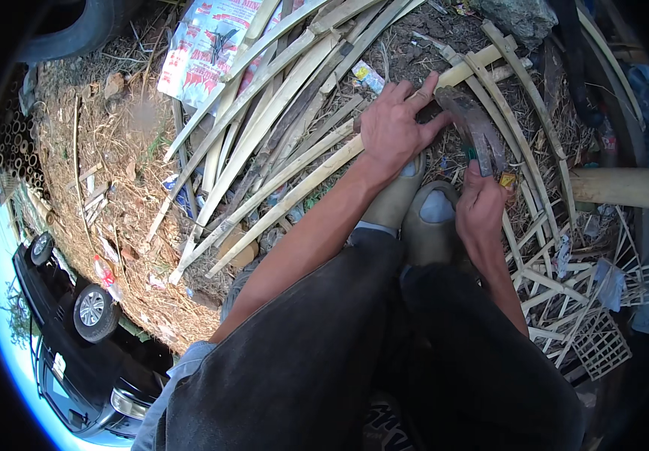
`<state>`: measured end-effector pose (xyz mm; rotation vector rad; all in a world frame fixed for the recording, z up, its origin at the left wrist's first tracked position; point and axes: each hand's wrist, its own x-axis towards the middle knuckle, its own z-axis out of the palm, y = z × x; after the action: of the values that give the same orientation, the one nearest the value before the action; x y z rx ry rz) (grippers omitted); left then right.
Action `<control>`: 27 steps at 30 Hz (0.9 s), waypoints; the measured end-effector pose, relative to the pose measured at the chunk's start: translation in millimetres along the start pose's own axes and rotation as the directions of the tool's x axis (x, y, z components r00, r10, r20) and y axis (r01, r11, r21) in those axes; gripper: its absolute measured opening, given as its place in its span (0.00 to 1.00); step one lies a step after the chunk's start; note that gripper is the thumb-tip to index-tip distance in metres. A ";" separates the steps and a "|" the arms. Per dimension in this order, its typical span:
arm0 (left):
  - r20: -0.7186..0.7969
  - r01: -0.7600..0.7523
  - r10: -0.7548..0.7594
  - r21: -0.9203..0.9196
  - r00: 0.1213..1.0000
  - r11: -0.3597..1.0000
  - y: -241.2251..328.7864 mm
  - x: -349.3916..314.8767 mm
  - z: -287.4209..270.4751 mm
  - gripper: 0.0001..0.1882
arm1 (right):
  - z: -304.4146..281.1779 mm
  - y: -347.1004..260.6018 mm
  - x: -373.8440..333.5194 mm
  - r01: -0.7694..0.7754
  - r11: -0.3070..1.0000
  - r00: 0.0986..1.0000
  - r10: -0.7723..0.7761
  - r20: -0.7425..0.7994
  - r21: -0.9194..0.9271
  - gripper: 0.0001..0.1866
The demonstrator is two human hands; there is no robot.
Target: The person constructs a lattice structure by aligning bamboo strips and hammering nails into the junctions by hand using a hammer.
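My left hand (pixel 393 126) is closed over a pale split bamboo strip (pixel 294 197), with its thumb and a finger reaching toward the blade. The strip runs from the lower left, under the hand, toward the upper right. In my right hand (pixel 482 199) is a machete (pixel 476 124) with a dark, broad blade, smeared by motion. Its tip lies close to the left thumb, beside the strip. The fist hides most of the handle. Both hands are just in front of my slip-on shoes (pixel 424 222).
Many split bamboo strips (pixel 264 98) lie in a pile ahead and left. More strips (pixel 535 105) and woven bamboo pieces (pixel 599 342) lie to the right, near a thick bamboo pole (pixel 617 186). A stone (pixel 520 19), a tire (pixel 76 34) and a black vehicle (pixel 84 338) surround the ground.
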<state>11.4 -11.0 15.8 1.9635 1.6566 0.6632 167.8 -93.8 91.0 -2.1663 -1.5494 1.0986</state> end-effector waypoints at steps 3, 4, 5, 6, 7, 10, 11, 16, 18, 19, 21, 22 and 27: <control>0.010 0.018 -0.017 -0.038 1.000 0.999 9.6 -0.2 7.3 0.35 | -2.6 17.7 -21.0 0.100 0.961 0.981 -0.052 -0.188 0.258 0.17; 0.010 0.018 -0.018 -0.030 1.000 0.999 7.5 -0.9 5.5 0.35 | 3.3 27.1 -23.8 0.143 0.953 0.976 -0.091 -0.198 0.268 0.17; -0.024 0.020 -0.021 -0.030 0.999 0.999 5.5 -1.5 3.6 0.34 | 8.7 37.0 -22.0 0.093 0.984 0.991 -0.077 -0.106 0.153 0.16; -0.058 0.022 -0.024 -0.030 0.998 0.999 3.6 -2.3 1.6 0.33 | 12.8 44.7 -21.6 0.052 0.998 0.999 -0.052 -0.016 0.032 0.16; -0.066 0.019 -0.021 -0.019 0.998 1.000 -1.1 -2.9 -2.8 0.33 | 15.9 37.6 -17.6 0.063 0.997 0.998 -0.063 -0.017 0.041 0.16; -0.052 0.016 -0.015 0.020 0.999 1.000 7.4 0.0 4.7 0.32 | 3.0 30.9 -15.7 -0.026 0.992 0.998 0.032 -0.045 0.127 0.14; -0.066 0.002 0.001 0.035 0.998 0.999 7.1 0.3 4.8 0.31 | 6.3 35.2 -17.7 0.141 0.979 0.981 -0.117 -0.157 0.146 0.12; -0.072 0.013 -0.005 0.116 0.997 0.993 4.0 0.3 -1.6 0.32 | 3.2 14.0 0.8 -0.099 0.995 0.994 0.099 0.041 -0.003 0.09; -0.062 -0.007 0.012 0.077 0.998 0.997 6.3 -2.8 2.2 0.32 | -1.4 21.8 -10.9 0.064 0.930 0.992 -0.020 -0.125 0.361 0.10; -0.059 -0.001 0.006 0.075 0.998 0.997 6.1 -5.0 3.4 0.32 | -1.0 22.1 -13.5 0.123 0.876 0.984 -0.045 -0.174 0.467 0.10; -0.081 -0.043 0.052 0.103 0.995 0.994 0.8 -2.2 1.5 0.33 | -4.6 12.7 -16.0 0.098 0.868 0.987 -0.023 -0.158 0.487 0.10; -0.083 -0.047 0.056 0.107 0.995 0.993 -0.5 -2.0 1.1 0.33 | -6.4 8.5 -14.3 0.015 0.916 0.994 0.029 -0.102 0.402 0.11; -0.063 -0.036 0.042 0.095 0.997 0.995 5.4 -1.0 5.8 0.35 | 1.5 55.6 -20.3 0.276 0.953 0.950 -0.250 -0.188 0.124 0.13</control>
<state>19.1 -13.1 14.8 2.0647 1.7207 0.6813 202.5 -134.4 65.4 -1.8377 -1.5693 0.8876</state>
